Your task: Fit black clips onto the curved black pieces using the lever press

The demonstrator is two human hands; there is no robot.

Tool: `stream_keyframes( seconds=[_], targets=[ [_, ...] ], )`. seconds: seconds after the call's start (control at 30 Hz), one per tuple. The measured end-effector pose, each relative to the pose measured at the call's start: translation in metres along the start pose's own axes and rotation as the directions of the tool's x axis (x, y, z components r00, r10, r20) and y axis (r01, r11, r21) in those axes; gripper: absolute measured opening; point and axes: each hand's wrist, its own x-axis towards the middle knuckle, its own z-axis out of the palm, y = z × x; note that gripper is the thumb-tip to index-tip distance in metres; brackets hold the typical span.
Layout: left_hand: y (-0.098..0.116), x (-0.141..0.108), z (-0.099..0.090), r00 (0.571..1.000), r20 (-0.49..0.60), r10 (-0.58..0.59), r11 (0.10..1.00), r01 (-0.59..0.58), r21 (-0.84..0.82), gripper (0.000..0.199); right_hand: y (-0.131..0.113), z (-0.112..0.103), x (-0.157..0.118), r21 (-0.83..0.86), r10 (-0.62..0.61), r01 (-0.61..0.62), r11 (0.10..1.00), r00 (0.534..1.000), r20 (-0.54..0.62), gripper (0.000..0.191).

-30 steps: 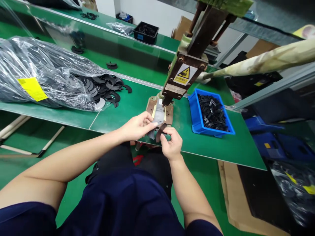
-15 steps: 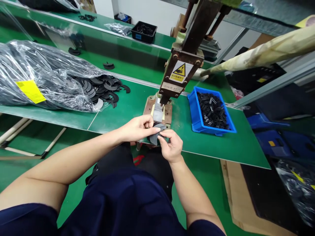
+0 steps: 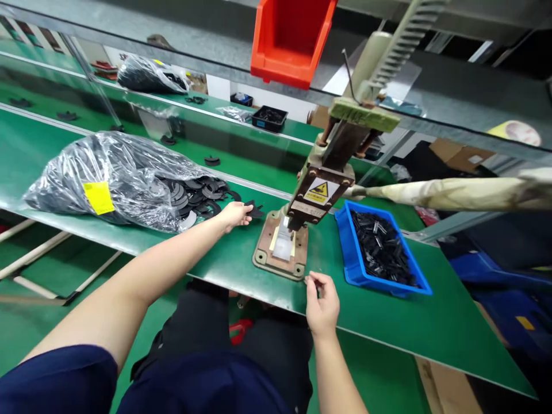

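Observation:
My left hand [image 3: 236, 215] is closed on a black curved plastic piece [image 3: 253, 209], held out to the left of the press. The clear plastic bag [image 3: 129, 178] of similar crescent-shaped black pieces lies just left of that hand, with loose pieces spilling from its mouth. My right hand [image 3: 323, 302] is at the bench's front edge, thumb and fingers pinched together; whatever is between the fingertips is too small to make out. Between my hands stands the hand press [image 3: 321, 192], its base plate [image 3: 261, 253] bolted together with a pale metal fixture [image 3: 282, 247] on top.
A blue bin [image 3: 349, 247] of small black parts sits right of the press. An orange bin [image 3: 284, 52] hangs overhead. A wrapped bar [image 3: 431, 192] reaches out to the right. Behind a low clear divider are a black tray [image 3: 269, 119] and another bag [image 3: 150, 75].
My hands have parted from the curved piece they held together. The left went up and left with a black piece; the right moved right. The view has tilted up.

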Motion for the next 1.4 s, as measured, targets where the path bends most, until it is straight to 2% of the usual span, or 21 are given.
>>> stream_keyframes(
  seconds=[0.07,0.17,0.23,0.3,0.47,0.63,0.7,0.77,0.83,0.9,1.0,1.1,1.23,1.4],
  targets=[
    [0.018,0.038,0.02,1.0,-0.021,0.006,1.0,-0.006,-0.013,0.02,0.001,0.001,-0.003,-0.025,-0.009,0.009,1.0,1.0,-0.005,0.013],
    [0.041,0.082,0.052,0.998,0.021,0.055,0.997,-0.054,-0.048,0.017,-0.002,0.001,-0.005,-0.056,-0.033,0.033,0.998,0.999,0.005,0.011],
    [0.042,0.1,0.067,0.996,0.061,0.07,0.996,-0.066,-0.054,0.02,-0.003,-0.001,-0.005,-0.069,-0.035,0.035,0.997,0.999,-0.003,0.012],
    [0.032,0.108,0.074,0.994,0.076,0.078,0.997,-0.076,-0.035,0.019,-0.002,-0.002,-0.004,-0.075,-0.033,0.032,0.997,0.999,-0.011,0.012],
    [-0.005,0.098,0.065,0.98,0.095,0.175,0.983,-0.179,0.035,0.015,-0.002,-0.002,-0.002,-0.049,-0.028,0.029,0.998,1.0,0.007,0.013],
    [-0.025,0.07,0.044,0.944,0.186,0.272,0.953,-0.291,0.083,0.025,-0.01,-0.006,0.001,-0.051,0.01,-0.007,0.999,0.997,0.074,0.02],
    [-0.033,0.062,0.034,0.902,0.205,0.379,0.903,-0.409,0.132,0.035,-0.011,-0.018,0.008,-0.096,0.038,-0.029,0.995,0.995,0.095,0.025],
    [-0.041,0.058,0.025,0.881,0.262,0.395,0.872,-0.449,0.194,0.045,-0.008,-0.038,0.023,-0.174,0.076,-0.062,0.983,0.994,0.074,0.029],
    [-0.048,0.056,0.018,0.87,0.288,0.399,0.858,-0.465,0.217,0.05,0.001,-0.068,0.046,-0.28,0.123,-0.115,0.953,0.992,0.012,0.033],
    [-0.053,0.052,0.014,0.865,0.292,0.407,0.856,-0.473,0.207,0.052,0.015,-0.102,0.074,-0.4,0.185,-0.195,0.896,0.981,-0.063,0.034],
    [-0.06,0.046,0.011,0.862,0.288,0.417,0.86,-0.476,0.183,0.05,0.042,-0.151,0.113,-0.575,0.32,-0.333,0.748,0.939,-0.128,0.032],
    [-0.064,0.042,0.01,0.858,0.279,0.431,0.847,-0.491,0.203,0.045,0.065,-0.182,0.137,-0.708,0.47,-0.418,0.569,0.872,-0.137,0.038],
    [-0.065,0.041,0.01,0.857,0.264,0.442,0.836,-0.5,0.223,0.043,0.083,-0.192,0.148,-0.805,0.593,-0.43,0.41,0.796,-0.124,0.044],
    [-0.064,0.04,0.01,0.852,0.256,0.457,0.833,-0.511,0.212,0.043,0.088,-0.185,0.153,-0.84,0.651,-0.414,0.35,0.752,-0.099,0.046]
  ],
)
